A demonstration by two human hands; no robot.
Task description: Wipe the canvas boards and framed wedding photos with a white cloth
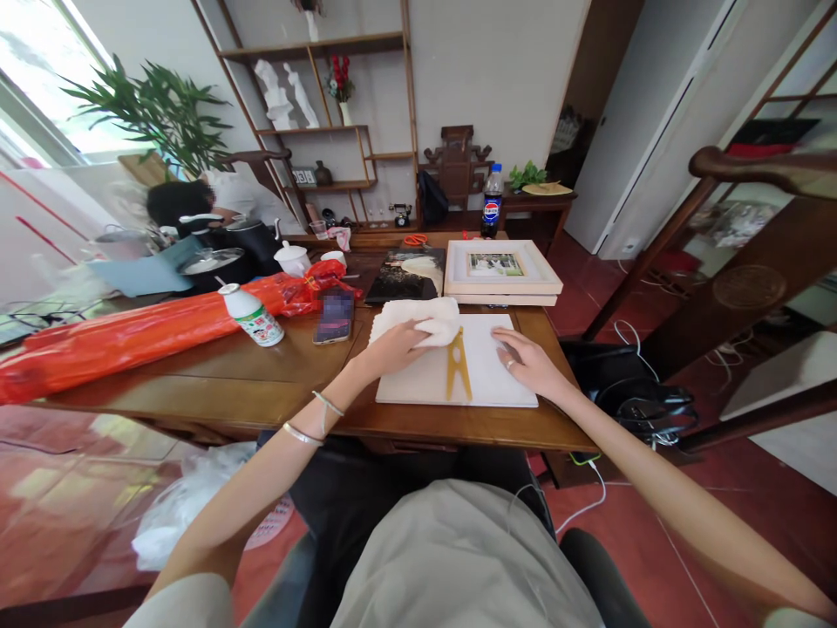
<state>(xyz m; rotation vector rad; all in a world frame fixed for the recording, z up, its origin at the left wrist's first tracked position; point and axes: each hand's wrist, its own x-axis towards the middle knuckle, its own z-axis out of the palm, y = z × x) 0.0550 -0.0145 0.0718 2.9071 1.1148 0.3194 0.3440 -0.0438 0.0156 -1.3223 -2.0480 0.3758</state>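
A white picture frame [487, 384] lies face down on the wooden table [261, 384] in front of me, with its gold stand [459, 366] lying along the back. My left hand [396, 347] is closed on a white cloth [425, 321] and presses it on the frame's upper left part. My right hand [523, 356] lies flat with spread fingers on the frame's right side. A ring shows on one finger.
A second framed picture [500, 270] and a dark picture [406, 275] lie further back. A phone [335, 317], a white bottle [252, 316] and a long red plastic bag [131, 336] are to the left. A cola bottle [491, 202] stands behind. Another person [196, 199] sits far left.
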